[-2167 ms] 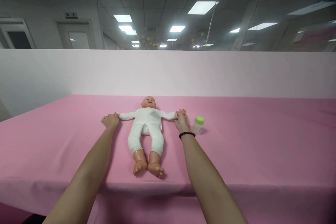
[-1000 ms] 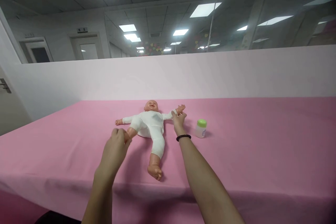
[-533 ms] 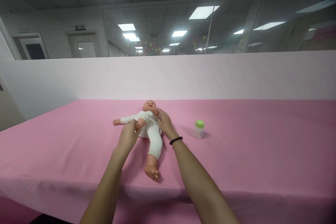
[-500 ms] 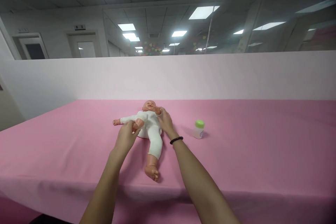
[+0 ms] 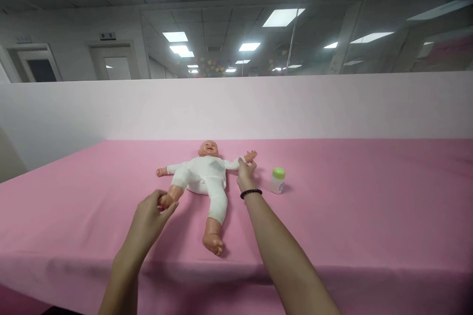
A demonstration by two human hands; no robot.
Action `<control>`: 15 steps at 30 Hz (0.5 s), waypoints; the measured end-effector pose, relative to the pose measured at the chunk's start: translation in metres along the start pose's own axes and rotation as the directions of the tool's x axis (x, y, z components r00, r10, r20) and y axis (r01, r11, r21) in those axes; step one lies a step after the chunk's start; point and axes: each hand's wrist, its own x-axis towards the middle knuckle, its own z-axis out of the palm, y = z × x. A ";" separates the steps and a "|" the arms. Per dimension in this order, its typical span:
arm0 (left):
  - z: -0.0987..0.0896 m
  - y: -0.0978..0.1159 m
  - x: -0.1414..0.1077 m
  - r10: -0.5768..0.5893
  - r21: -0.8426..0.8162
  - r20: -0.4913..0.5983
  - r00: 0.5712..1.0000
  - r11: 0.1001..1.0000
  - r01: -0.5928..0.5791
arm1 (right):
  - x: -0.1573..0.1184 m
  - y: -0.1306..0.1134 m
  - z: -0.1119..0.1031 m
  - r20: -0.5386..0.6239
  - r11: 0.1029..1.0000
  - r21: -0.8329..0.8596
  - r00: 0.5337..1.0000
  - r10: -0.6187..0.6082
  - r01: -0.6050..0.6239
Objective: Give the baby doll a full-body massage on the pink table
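The doll (image 5: 209, 171) lay face-up
Left hand (image 5: 150, 215) gripped one foot (image 5: 167, 200), right hand (image 5: 245, 175) one arm (image 5: 232, 164); gentle pressure seemed best.

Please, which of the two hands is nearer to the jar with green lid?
Right. The right hand is just left of the jar, holding the doll's arm; the left hand is much farther left, holding the doll's foot.

1 baby doll (image 5: 207, 170), 2 hands (image 5: 150, 212) (image 5: 245, 175), 1 green-lidded jar (image 5: 277, 181), 1 black bracelet (image 5: 251, 192), 1 pink cloth (image 5: 351, 211)
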 end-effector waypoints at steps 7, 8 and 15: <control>0.037 0.047 0.080 0.203 0.068 0.038 0.978 0.976 -0.205 | -0.043 -0.037 0.020 0.607 0.856 -0.073 0.704 -0.369 0.512; 0.040 0.048 0.083 0.207 0.073 0.047 0.977 0.975 -0.210 | -0.046 -0.038 0.020 0.666 0.842 -0.064 0.651 -0.363 0.535; 0.016 0.018 0.028 0.099 -0.045 0.029 0.995 0.994 -0.098 | -0.023 -0.025 0.016 0.266 0.975 0.026 0.938 -0.221 0.222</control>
